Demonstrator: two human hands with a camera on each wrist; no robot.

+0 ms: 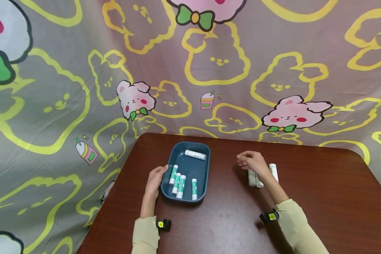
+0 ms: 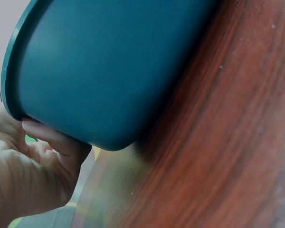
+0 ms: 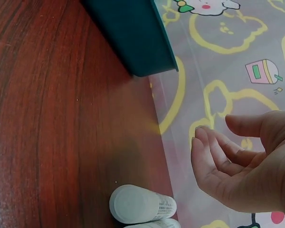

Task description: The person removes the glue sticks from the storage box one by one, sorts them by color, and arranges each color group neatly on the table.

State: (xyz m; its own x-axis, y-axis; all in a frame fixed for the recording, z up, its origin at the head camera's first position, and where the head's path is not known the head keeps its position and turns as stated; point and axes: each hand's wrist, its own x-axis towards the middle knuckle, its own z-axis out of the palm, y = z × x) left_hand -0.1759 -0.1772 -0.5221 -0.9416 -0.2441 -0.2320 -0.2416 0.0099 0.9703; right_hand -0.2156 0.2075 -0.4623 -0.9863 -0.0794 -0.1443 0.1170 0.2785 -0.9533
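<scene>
Clearly apart: tray edge [image 1: 208, 165] and right hand [image 1: 252, 164].

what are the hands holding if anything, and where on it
The left hand grips the blue tray by its left side; the right hand holds nothing.

Between the blue tray [image 1: 193, 169], whose raised rim [image 1: 208, 165] obstructs low passage at lower centre, and the white tubes [image 1: 252, 178] near the right hand [image 1: 252, 163], the table [image 1: 227, 187] offers an unobstructed lane, bounded across the upper frame by a patterned curtain [image 1: 228, 95].
</scene>
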